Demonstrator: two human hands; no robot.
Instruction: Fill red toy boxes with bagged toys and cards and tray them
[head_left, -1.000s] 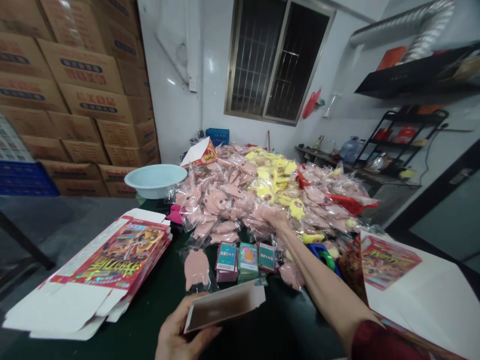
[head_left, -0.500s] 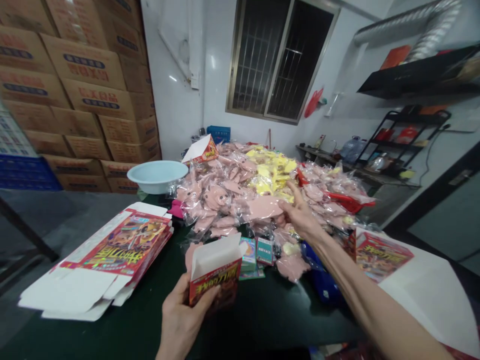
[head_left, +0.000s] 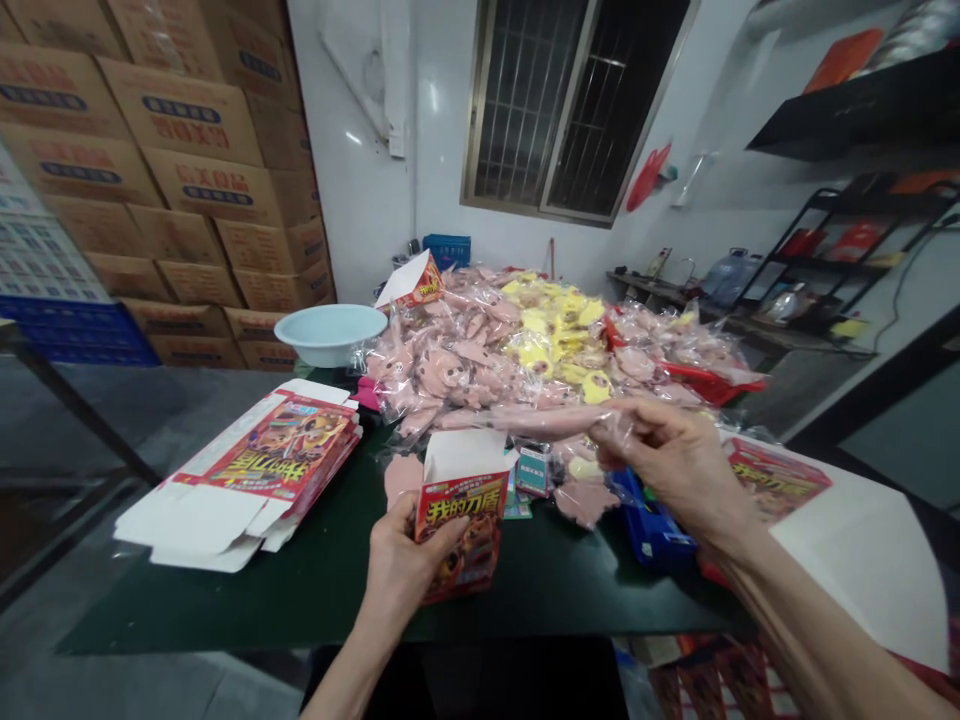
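Note:
My left hand [head_left: 411, 552] is closed around a red printed cardboard box [head_left: 463, 530], held upright over the front of the table with its white top flap [head_left: 465, 452] raised. My right hand [head_left: 664, 462] pinches one end of a long, flat pink piece in a clear plastic bag [head_left: 551, 420], stretched out to the left above and behind the box. Behind it rises a heap of bagged pink pig-faced pieces [head_left: 442, 372] with yellow ones [head_left: 559, 325] in the middle. Small teal card packs [head_left: 532, 470] lie just behind the box.
Flattened red-and-white boxes [head_left: 277, 450] are stacked on the left of the green table [head_left: 300, 605]. A pale blue basin [head_left: 330, 335] stands behind them. A blue object [head_left: 656, 530] and more white-and-red cardboard [head_left: 862, 540] lie at the right. Cartons [head_left: 187, 120] fill the back left.
My right hand has drawn the bagged pink piece off the heap, toward me and to the right. My left hand has turned the box so its printed front faces me. The view has shifted slightly.

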